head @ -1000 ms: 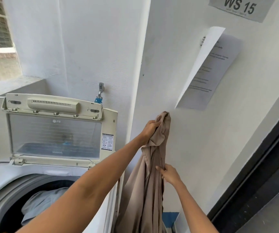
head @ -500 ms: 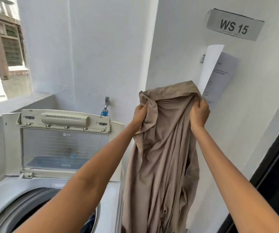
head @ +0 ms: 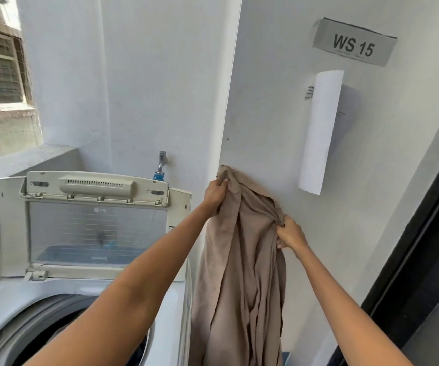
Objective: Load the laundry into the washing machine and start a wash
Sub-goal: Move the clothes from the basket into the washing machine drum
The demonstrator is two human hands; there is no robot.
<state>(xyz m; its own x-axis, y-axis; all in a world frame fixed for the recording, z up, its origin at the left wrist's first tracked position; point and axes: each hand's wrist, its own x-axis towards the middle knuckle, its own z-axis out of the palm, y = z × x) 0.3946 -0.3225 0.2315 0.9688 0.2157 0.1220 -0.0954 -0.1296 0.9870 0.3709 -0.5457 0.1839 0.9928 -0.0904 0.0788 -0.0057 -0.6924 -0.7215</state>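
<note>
Both grips pinch beige garment (head: 242,260): left hand (head: 214,192) higher, right hand (head: 291,235) lower, arms outstretched.

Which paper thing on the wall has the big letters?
The grey sign up top, reading WS 15. The white sheet below it curls away from the wall; its print is too small to read.

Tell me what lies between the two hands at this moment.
In the head view, only beige cloth spans the gap: the left hand grips its top edge, the right hand pinches a lower fold, and the bunched fabric sags between them.
</note>
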